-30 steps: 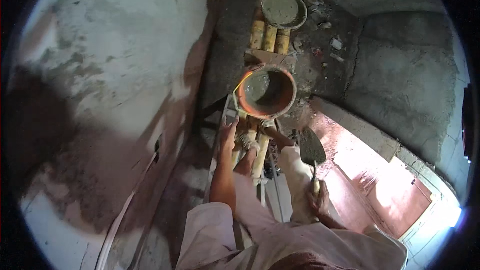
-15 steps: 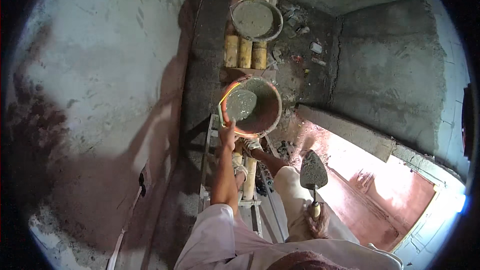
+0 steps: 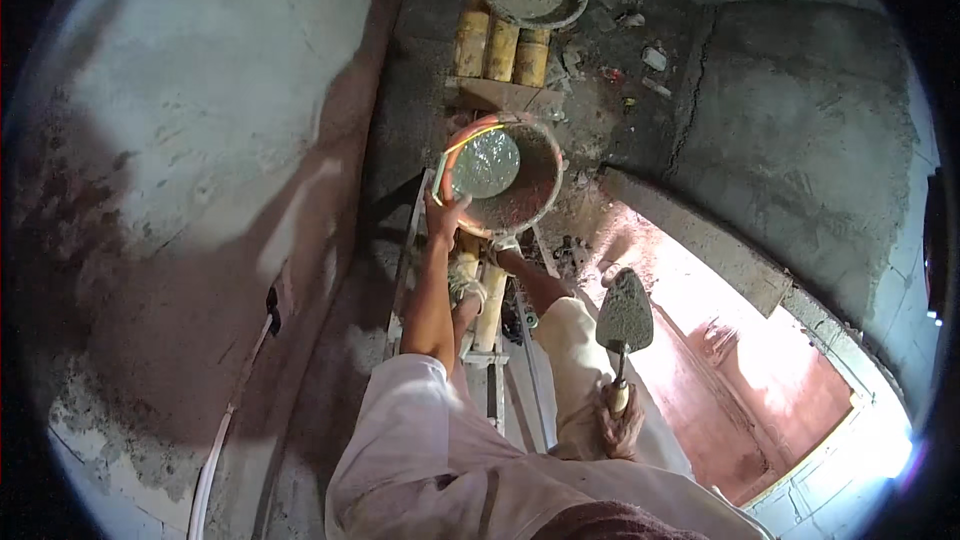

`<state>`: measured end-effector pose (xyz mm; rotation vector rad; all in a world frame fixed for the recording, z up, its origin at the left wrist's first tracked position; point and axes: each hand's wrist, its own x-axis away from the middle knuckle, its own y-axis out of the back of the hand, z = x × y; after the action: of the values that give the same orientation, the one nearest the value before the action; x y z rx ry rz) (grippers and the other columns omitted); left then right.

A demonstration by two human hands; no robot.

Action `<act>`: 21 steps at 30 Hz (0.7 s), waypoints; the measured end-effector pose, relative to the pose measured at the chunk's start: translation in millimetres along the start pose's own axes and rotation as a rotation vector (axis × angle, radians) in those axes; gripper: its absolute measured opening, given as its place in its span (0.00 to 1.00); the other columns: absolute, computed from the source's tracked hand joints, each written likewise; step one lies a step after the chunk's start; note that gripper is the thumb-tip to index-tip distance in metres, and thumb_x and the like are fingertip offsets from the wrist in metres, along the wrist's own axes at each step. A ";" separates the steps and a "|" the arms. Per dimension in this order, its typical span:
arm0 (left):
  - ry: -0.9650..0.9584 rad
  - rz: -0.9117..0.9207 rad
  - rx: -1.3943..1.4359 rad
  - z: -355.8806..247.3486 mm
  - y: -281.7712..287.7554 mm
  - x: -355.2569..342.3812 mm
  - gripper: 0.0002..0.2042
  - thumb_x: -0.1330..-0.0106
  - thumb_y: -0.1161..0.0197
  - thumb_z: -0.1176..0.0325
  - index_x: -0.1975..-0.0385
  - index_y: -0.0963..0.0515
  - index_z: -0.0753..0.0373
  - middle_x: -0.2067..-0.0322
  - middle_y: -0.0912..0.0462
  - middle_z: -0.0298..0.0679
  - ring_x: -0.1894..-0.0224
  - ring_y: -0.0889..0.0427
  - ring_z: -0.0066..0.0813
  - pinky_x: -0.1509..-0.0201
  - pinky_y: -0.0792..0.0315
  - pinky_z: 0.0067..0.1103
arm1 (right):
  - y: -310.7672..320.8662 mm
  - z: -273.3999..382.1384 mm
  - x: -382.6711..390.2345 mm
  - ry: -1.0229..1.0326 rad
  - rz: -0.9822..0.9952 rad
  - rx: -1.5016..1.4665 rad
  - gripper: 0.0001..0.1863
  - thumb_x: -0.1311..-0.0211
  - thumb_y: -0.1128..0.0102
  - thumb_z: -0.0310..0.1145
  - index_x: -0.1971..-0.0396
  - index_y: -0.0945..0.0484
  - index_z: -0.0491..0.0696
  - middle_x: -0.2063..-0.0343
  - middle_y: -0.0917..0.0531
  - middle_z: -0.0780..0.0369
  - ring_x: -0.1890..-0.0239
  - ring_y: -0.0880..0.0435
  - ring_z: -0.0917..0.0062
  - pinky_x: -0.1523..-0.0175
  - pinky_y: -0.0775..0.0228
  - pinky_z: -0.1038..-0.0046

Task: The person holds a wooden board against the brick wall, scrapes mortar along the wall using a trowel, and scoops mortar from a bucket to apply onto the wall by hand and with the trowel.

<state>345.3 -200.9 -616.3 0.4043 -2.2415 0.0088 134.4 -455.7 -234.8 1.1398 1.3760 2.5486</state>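
Observation:
My left hand is closed on the near left rim of an orange-rimmed bucket. Watery grey liquid has pooled at the bucket's left side, and its inner wall is smeared with mortar. A yellow and pale green handle lies along the rim beside that hand. Over my right thigh, my right hand grips a trowel by its wooden handle, blade pointing away from me. Grey mortar coats the blade. Both hands are apart from each other.
Beyond the bucket, a basin of grey mortar stands on bamboo poles. My feet are on a narrow bamboo platform with ladder-like rails. Plastered walls rise on both sides. Rubble lies below, and a bright opening is at right.
The view has shifted, with the far basin now nearer the top edge. The liquid in the bucket looks smoother and shinier. Both hands keep their holds on bucket and trowel.

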 end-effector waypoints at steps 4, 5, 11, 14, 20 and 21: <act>0.448 0.314 -0.132 38.7 27.8 -36.1 0.36 0.33 0.44 0.52 0.31 0.48 0.64 0.33 0.43 0.46 0.31 0.44 0.40 0.32 0.45 0.35 | -0.4 20.0 -4.9 0.024 0.020 -0.076 0.23 0.48 0.39 0.46 0.58 0.27 0.44 0.69 0.23 0.54 0.67 0.23 0.55 0.63 0.31 0.61; 0.445 0.320 -0.133 34.6 20.8 -35.4 0.36 0.33 0.44 0.52 0.31 0.48 0.64 0.33 0.43 0.46 0.31 0.44 0.40 0.32 0.45 0.35 | 1.7 21.3 -3.6 -0.032 0.021 -0.099 0.23 0.48 0.38 0.45 0.57 0.27 0.45 0.69 0.23 0.53 0.66 0.22 0.55 0.62 0.31 0.61; 0.482 0.042 -0.227 -11.3 -8.8 10.8 0.27 0.34 0.43 0.56 0.41 0.33 0.68 0.45 0.28 0.45 0.46 0.27 0.38 0.44 0.33 0.32 | 25.0 44.5 -12.2 -0.121 0.101 0.014 0.24 0.46 0.38 0.44 0.53 0.28 0.46 0.66 0.21 0.50 0.62 0.22 0.52 0.58 0.32 0.56; 0.095 -0.102 0.001 21.6 184.3 19.4 0.27 0.38 0.39 0.62 0.43 0.35 0.72 0.54 0.26 0.46 0.57 0.25 0.36 0.54 0.31 0.29 | 15.3 106.2 -1.7 0.060 0.206 -0.089 0.26 0.44 0.39 0.47 0.50 0.29 0.46 0.63 0.21 0.48 0.58 0.22 0.50 0.55 0.33 0.54; 0.467 -0.146 0.386 -84.0 193.5 204.4 0.14 0.43 0.38 0.63 0.61 0.31 0.60 0.69 0.30 0.36 0.78 0.30 0.27 0.84 0.35 0.18 | 38.7 116.4 -29.4 0.074 0.281 0.125 0.30 0.40 0.44 0.56 0.46 0.32 0.50 0.59 0.19 0.48 0.58 0.20 0.50 0.57 0.30 0.51; 0.529 -0.170 0.292 -107.2 195.4 226.2 0.15 0.42 0.38 0.63 0.59 0.31 0.60 0.67 0.29 0.37 0.75 0.27 0.28 0.79 0.30 0.21 | 44.2 124.4 -32.7 0.194 0.238 0.091 0.30 0.40 0.45 0.57 0.46 0.32 0.51 0.59 0.19 0.48 0.59 0.20 0.50 0.58 0.29 0.51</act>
<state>233.4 -65.0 -352.0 0.6641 -1.6803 0.3207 247.7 -405.2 -179.1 1.1617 1.4927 2.8569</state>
